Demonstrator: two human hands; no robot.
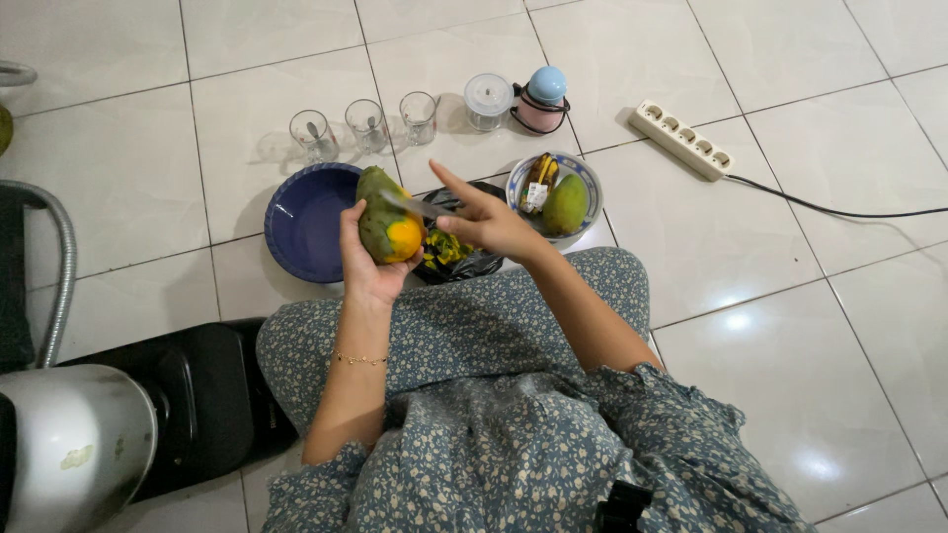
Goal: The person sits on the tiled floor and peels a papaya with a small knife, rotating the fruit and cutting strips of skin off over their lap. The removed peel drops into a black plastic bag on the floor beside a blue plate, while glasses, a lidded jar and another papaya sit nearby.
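Both hands closed: left hand (367, 259) cradles mango (388, 217); right hand (486, 221) holds knife (419, 205) against it.

We see bright, even indoor light from overhead. Glare spots on glossy floor tiles (736, 321) lower right. Soft short shadows behind glasses (367, 125). Focus sharp; slight wide-angle bend at edges.

Ahead of the knees the floor is crowded: a blue plate (301, 222) on the left, a black bag (456, 255) of peelings in the middle, a fruit bowl (590, 188) just right of it. Behind them stand three glasses (367, 125), a lidded jar (489, 101) and a pink jug (542, 100) — narrow gaps only. Right, past the power strip (682, 139) and its cable (829, 205), tiles (810, 326) lie open.
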